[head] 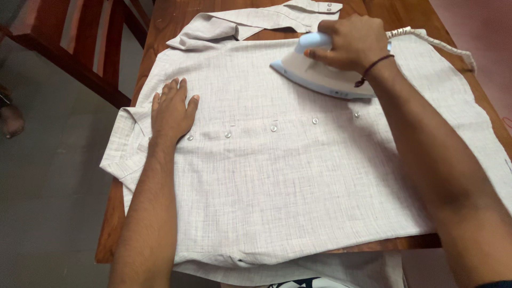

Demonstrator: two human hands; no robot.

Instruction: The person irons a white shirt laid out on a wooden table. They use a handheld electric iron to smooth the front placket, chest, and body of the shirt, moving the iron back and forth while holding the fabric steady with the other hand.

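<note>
Two hands on grey button-up shirt [298, 176]. Right hand [349, 42] grips white iron [320, 77]. Left hand [172, 112] lies flat, fingers spread, holding nothing.

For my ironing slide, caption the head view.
Right hand presses iron on grey shirt; left hand flattens it.
</note>
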